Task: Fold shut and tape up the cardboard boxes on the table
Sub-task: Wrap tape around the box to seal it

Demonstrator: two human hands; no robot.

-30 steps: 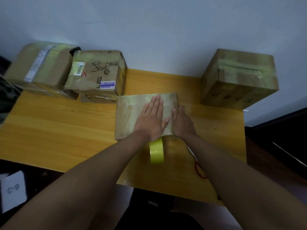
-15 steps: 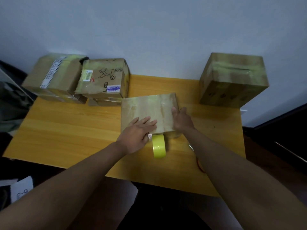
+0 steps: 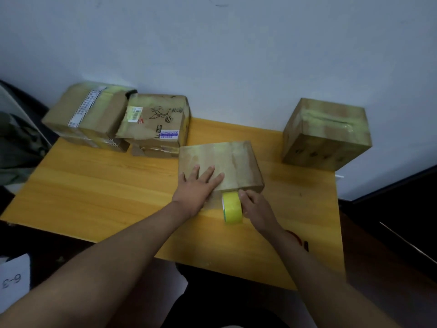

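Observation:
A flat, closed cardboard box (image 3: 233, 159) lies in the middle of the yellow wooden table (image 3: 99, 192), its top glossy with tape. My left hand (image 3: 197, 190) rests flat on the box's near left part, fingers straight and spread. A yellow roll of tape (image 3: 232, 207) stands on edge against the box's near side. My right hand (image 3: 256, 208) holds the roll from its right side, fingers curled round it.
Two worn boxes (image 3: 92, 112) (image 3: 157, 120) sit at the table's back left against the wall, on flatter cardboard. A taped box (image 3: 325, 134) stands at the back right. Something red (image 3: 296, 236) lies near my right forearm. A dark bag (image 3: 16, 143) is at far left.
My right hand left the box's right edge and came back to grip the tape roll. My left hand slid toward the box's near left part.

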